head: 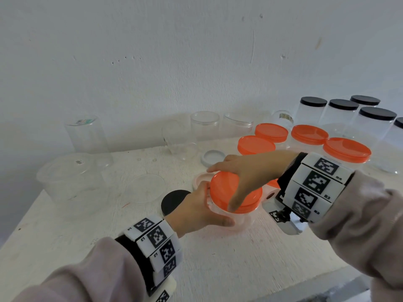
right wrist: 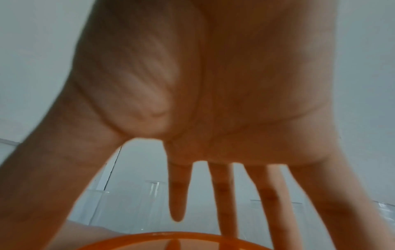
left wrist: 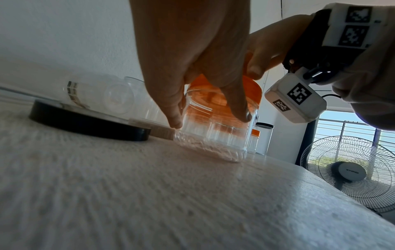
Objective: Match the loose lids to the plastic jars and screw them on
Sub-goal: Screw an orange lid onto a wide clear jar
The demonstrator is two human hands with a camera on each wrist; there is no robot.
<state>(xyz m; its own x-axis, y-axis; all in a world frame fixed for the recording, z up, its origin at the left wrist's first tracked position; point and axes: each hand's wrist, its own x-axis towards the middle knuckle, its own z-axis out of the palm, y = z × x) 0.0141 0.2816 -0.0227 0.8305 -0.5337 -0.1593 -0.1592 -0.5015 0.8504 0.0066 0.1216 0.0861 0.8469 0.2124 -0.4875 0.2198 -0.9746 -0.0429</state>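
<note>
Far left of the table (head: 65, 236): uncapped clear jars (head: 87, 136) and a loose clear lid (head: 145, 188); black lid (head: 172, 201) lies flat just left of the work; left hand (head: 196, 211) wraps the clear jar (left wrist: 213, 132), fingers and thumb curled round the wall, base on the table; orange lid (head: 233, 192) sits on that jar's mouth, centre of table near the front; right hand (head: 242, 171) spans it from above, fingers and thumb curled down over the rim, gripping it; can't tell if threads are engaged. Advice: keep the lid level; back-turn slightly until threads drop in, then turn clockwise; brace with the left hand without squeezing, since the thin wall probably flexes and can cross-thread. Right: capped orange jars (head: 346, 151), then black-capped jars (head: 340, 114).
</note>
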